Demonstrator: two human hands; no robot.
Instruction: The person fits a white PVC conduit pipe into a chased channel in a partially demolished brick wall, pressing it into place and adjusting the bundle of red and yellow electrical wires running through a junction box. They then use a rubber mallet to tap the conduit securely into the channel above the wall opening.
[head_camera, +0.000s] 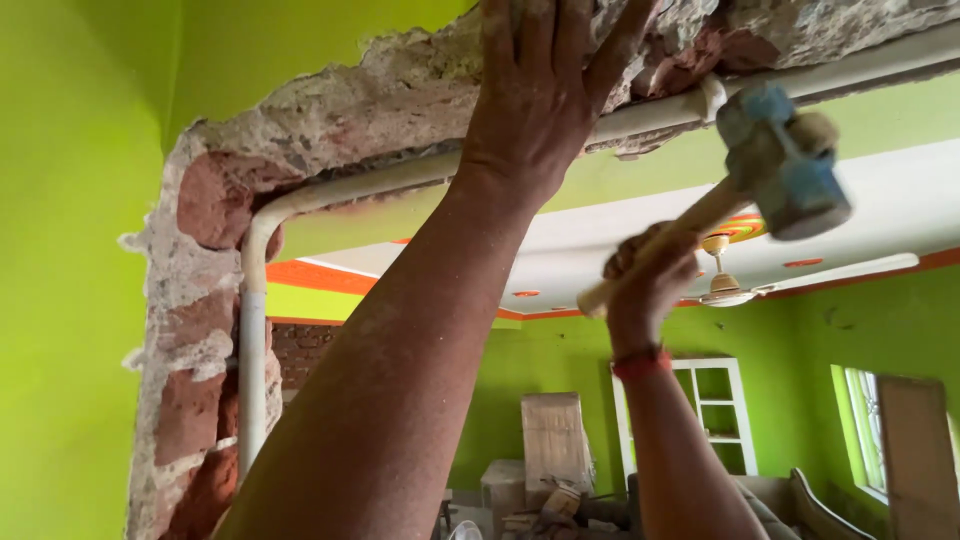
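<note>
Counting walls: several bright green painted walls (60, 300), one of them broken open along an edge of raw brick and mortar (200, 330).
Opening: one rough opening, its chipped top edge (400, 90) running across the upper frame, with red brick showing at the left corner.
Pipe: one white pipe (252, 340), rising along the broken left edge, bending at the corner and running on under the chipped top edge towards the right.
Room beyond: one white ceiling with orange trim, one ceiling fan (722, 285), one white shelf unit (715, 410), one window at the right, and a heap of wrapped or boxed things low down that I cannot count.
Arms: two bare arms, both raised overhead from the bottom of the frame.
Left hand (545, 85): one, arm stretched steeply up, palm flat and fingers spread against the chipped masonry just above the pipe; it grips nothing, it only presses on the wall.
Right hand (650, 280): one, lower and further right, wrist bent back, fingers closed tight round a wooden handle near its end; a red band sits on the wrist.
Hammer (785, 160): one, blue-grey heavy head, held up by the right hand with its head just below the pipe and the top edge, to the right of the left hand, slightly blurred.
</note>
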